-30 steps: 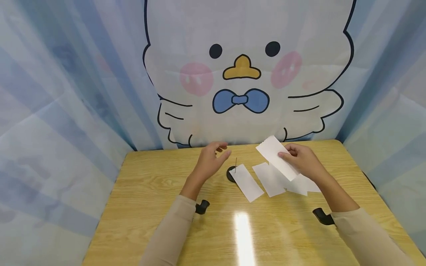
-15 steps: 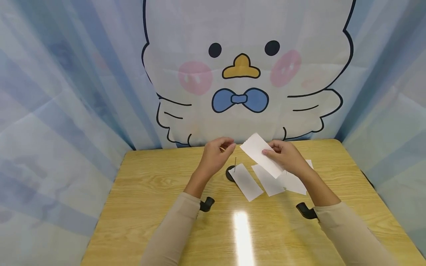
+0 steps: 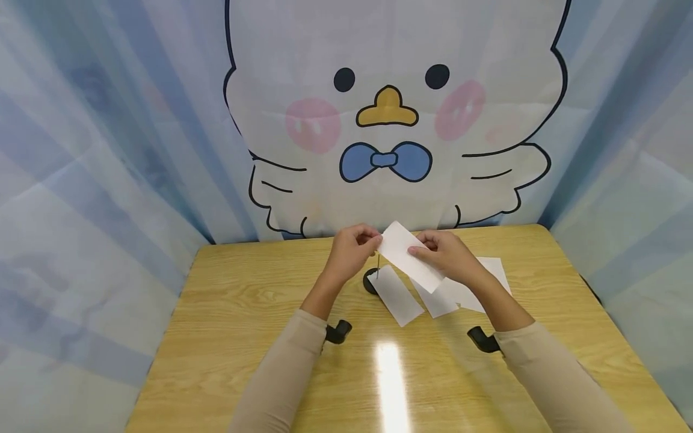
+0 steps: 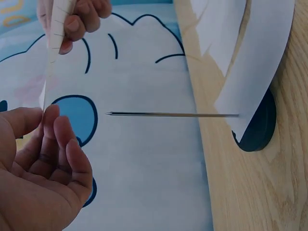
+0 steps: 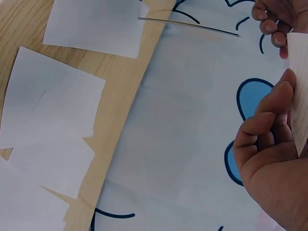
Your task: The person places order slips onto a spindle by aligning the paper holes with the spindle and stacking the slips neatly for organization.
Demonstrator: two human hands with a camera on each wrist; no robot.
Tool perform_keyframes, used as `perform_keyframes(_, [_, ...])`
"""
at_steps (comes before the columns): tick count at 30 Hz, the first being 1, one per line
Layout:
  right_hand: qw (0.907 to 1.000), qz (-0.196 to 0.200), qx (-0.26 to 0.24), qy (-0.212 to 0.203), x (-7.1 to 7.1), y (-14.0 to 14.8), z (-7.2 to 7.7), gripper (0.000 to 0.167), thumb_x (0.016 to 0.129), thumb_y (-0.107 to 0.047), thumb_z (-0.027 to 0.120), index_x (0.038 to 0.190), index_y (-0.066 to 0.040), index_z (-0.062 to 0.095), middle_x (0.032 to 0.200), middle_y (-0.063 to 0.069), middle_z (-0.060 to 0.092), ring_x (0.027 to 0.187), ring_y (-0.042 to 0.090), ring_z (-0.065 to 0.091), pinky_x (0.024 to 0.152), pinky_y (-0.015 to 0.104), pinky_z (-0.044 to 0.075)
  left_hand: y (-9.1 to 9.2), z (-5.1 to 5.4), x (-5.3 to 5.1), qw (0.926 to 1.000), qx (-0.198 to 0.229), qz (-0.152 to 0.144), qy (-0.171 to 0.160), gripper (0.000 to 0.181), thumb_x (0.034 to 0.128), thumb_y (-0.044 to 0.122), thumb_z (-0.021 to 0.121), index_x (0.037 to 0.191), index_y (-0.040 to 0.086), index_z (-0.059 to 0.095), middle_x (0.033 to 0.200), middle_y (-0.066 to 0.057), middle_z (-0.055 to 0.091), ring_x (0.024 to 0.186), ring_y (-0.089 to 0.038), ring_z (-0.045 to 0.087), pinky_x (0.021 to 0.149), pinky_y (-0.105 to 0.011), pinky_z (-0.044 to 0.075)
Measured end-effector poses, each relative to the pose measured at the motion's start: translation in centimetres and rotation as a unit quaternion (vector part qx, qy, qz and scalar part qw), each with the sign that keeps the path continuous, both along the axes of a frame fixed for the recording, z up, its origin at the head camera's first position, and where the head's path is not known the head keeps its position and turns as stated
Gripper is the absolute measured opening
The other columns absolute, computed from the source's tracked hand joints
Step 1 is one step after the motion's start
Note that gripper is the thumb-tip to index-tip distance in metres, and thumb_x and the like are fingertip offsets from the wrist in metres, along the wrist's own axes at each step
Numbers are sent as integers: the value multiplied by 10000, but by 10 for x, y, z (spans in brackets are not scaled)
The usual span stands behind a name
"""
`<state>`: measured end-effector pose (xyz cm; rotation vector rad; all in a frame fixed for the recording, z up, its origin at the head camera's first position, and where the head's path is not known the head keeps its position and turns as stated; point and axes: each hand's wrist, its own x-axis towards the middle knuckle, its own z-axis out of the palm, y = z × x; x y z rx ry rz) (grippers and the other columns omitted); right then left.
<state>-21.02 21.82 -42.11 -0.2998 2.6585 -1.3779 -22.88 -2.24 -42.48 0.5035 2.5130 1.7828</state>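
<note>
A white paper slip (image 3: 407, 255), with ruled lines on one face in the right wrist view, is held above the table between both hands. My right hand (image 3: 448, 255) grips its right edge, thumb on the upper face. At its far left corner, my left hand (image 3: 348, 254) pinches the paper between thumb and fingertips. Below and between the hands stands a bill spike (image 4: 168, 114), upright and pointed, on a round black base (image 4: 262, 127). Another paper slip (image 3: 397, 297) is pierced by the spike low down and lies over part of the base.
Several loose white slips (image 5: 53, 96) lie overlapping on the wooden table (image 3: 233, 337), right of the spike and partly under my right arm. A curtain (image 3: 400, 198) printed with a cartoon bird hangs along the table's back edge. Black mounts (image 3: 338, 332) show at both wrists.
My right hand has carried the paper slip leftward from above the loose slips toward the spike. My left hand has moved slightly right and closed its fingertips on the slip's corner.
</note>
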Motion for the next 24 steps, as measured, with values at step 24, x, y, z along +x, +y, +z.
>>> perform_keyframes(24, [9995, -183, 271, -1, 11, 12, -14, 269, 1063, -267, 600, 1120, -31, 715, 875, 62, 668, 774, 184, 572, 656, 281, 486, -3, -18, -3, 9975, 222, 491, -460, 123, 982, 133, 710, 980, 20, 758, 891, -122, 718, 756, -228, 692, 771, -445, 621])
